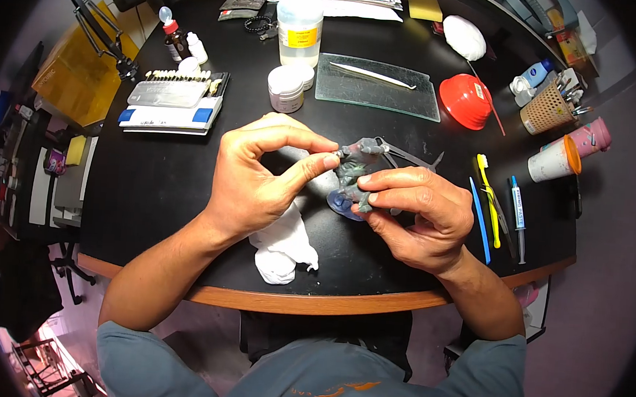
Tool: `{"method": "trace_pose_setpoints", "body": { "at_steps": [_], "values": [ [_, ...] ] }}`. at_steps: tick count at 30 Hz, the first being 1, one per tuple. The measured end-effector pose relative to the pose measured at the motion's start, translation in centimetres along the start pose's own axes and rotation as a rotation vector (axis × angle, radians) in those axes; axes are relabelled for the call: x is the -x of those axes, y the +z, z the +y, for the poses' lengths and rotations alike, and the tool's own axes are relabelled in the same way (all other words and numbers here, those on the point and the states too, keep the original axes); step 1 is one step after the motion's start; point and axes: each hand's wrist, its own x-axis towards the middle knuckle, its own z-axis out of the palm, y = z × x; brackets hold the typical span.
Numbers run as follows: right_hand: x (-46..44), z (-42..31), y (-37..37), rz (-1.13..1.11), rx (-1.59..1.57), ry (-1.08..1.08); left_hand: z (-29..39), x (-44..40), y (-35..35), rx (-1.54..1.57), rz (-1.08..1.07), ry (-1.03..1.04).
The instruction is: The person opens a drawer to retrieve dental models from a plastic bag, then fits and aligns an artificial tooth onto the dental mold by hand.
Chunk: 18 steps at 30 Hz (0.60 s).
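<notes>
Piece (351,173), grey and knobbly, sits between the two hands, over the tabletop (183,226) and near its wooden front edge. Black and wide, that tabletop spreads out on all sides of the fingers. The right hand (431,217) has its fingers bent and closed on the piece, index and middle fingertips on its upper side, thumb at its lower end. The left hand (257,168) brings thumb and index tips nearly together at the piece's upper left edge; whether they pinch it cannot be told.

Beyond the fingers lies a glass slab (395,102). Well left of the left fingers, and farther out, is a flat case (165,118). An upright bottle (300,39) stands beyond the left fingers, beside the slab. A crumpled white cloth (285,248) lies nearer the body than the left fingers. Farther out past the right fingers is a red bowl (466,102), and to their far right a cup (552,167). Just beyond the left fingers stands a jar (286,97). Right of the right fingers lie a yellow toothbrush (490,199), a syringe (518,220) and, nearest them, a blue stick (480,223).
</notes>
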Motion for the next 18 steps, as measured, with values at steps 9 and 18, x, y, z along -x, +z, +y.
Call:
{"method": "trace_pose_setpoints", "body": {
  "at_steps": [9, 18],
  "values": [
    [0.22, 0.04, -0.01, -0.01, -0.012, -0.003, -0.13, 0.04, 0.07, 0.0, -0.012, -0.004],
    [0.15, 0.09, -0.2, -0.02, -0.041, 0.022, -0.05, 0.03, 0.01, -0.004, -0.027, 0.008]
  ]
}}
